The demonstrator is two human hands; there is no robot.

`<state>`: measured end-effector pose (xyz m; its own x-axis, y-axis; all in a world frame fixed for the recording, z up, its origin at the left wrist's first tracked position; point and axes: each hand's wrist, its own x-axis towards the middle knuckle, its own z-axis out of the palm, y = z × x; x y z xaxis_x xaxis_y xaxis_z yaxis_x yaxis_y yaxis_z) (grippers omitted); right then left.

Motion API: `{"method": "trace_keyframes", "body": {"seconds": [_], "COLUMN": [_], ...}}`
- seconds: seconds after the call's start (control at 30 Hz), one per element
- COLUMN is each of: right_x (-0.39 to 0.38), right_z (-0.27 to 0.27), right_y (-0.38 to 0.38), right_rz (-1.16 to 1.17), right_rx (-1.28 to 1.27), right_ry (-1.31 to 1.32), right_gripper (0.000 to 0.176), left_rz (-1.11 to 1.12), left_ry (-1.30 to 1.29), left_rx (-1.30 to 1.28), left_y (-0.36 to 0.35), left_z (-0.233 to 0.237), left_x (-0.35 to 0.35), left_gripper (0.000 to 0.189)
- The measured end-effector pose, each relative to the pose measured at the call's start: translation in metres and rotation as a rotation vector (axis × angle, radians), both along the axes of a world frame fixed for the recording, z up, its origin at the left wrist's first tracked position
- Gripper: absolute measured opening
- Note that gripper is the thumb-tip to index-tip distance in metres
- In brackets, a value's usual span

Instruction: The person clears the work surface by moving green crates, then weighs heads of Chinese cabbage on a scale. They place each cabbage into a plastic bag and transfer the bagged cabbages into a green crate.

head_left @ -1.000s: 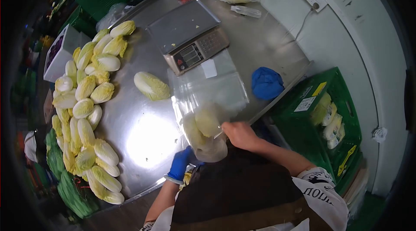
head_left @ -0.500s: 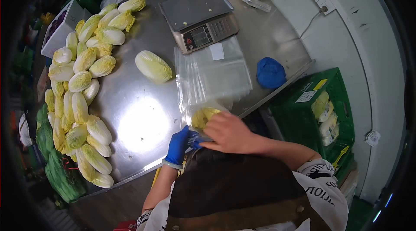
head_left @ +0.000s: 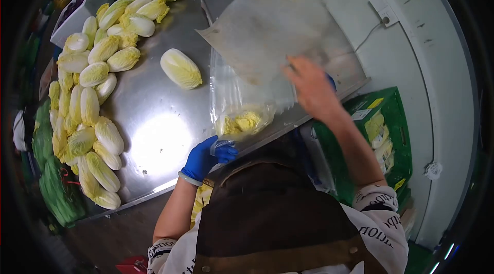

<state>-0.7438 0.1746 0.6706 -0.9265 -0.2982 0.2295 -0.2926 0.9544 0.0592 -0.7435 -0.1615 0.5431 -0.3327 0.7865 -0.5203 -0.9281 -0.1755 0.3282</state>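
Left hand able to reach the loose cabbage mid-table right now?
Likely yes: bare table lies between left hand and loose cabbage, nothing blocking, but it grips the filled bag.

Beyond the left hand [head_left: 205, 157], in a smooth blue rubber glove [head_left: 198, 162], the table [head_left: 149, 94] is glossy brushed metal. The bag [head_left: 267, 22] at the right hand [head_left: 311, 89] is thin, cloudy plastic film.

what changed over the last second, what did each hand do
The right hand let go of the bagged cabbage and swung up and away over the table; it now lifts an empty bag. The left hand stayed at the near edge, gripping the neck of the bagged cabbage. The loose cabbage and the cabbage pile stayed put.
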Motion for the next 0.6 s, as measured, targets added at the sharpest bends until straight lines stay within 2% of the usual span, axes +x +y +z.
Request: {"method": "trace_keyframes", "body": {"seconds": [0.07,0.13,0.2,0.23,0.33,0.4,0.43,0.47,0.53,0.6], "right_x": [0.013,0.011,-0.005,-0.010,0.020,0.047,0.063,0.083,0.128,0.165], "right_z": [-0.070,-0.091,-0.090,-0.088,-0.083,-0.094,-0.102,-0.121,-0.171,-0.191], "right_y": [0.003,-0.023,-0.032,-0.032,-0.025,-0.010,-0.003,0.003,0.014,0.027], "right_rz": [0.033,0.068,-0.267,-0.434,-0.067,0.171,0.285,0.271,0.247,0.285], "right_rx": [-0.591,-1.095,-1.086,-1.073,-1.444,-1.258,-1.161,-1.081,-0.916,-0.489], "right_ry": [-0.401,-0.699,-0.772,-0.801,-0.519,-0.389,-0.320,-0.332,-0.352,-0.419], "right_gripper": [0.061,0.055,0.038,0.030,0.009,0.008,0.008,0.009,0.011,0.012], "left_rz": [0.023,0.095,0.150,0.200,0.228,0.159,0.147,0.157,0.245,0.225], "left_ry": [0.092,0.109,0.250,0.265,0.547,0.516,0.422,0.244,0.008,-0.188], "left_rx": [-0.006,-0.071,-0.026,-0.160,-0.104,-0.090,-0.165,-0.146,-0.266,-0.289], "left_y": [0.000,0.008,0.007,0.008,0.008,0.004,0.005,0.005,0.011,0.013], "left_z": [-0.002,0.004,0.006,0.013,0.041,0.035,0.024,-0.007,-0.061,-0.109], "left_x": [0.001,0.000,-0.006,-0.005,0.027,0.058,0.077,0.096,0.140,0.175], "left_gripper": [0.054,0.054,0.055,0.057,0.057,0.054,0.054,0.051,0.047,0.042]}}
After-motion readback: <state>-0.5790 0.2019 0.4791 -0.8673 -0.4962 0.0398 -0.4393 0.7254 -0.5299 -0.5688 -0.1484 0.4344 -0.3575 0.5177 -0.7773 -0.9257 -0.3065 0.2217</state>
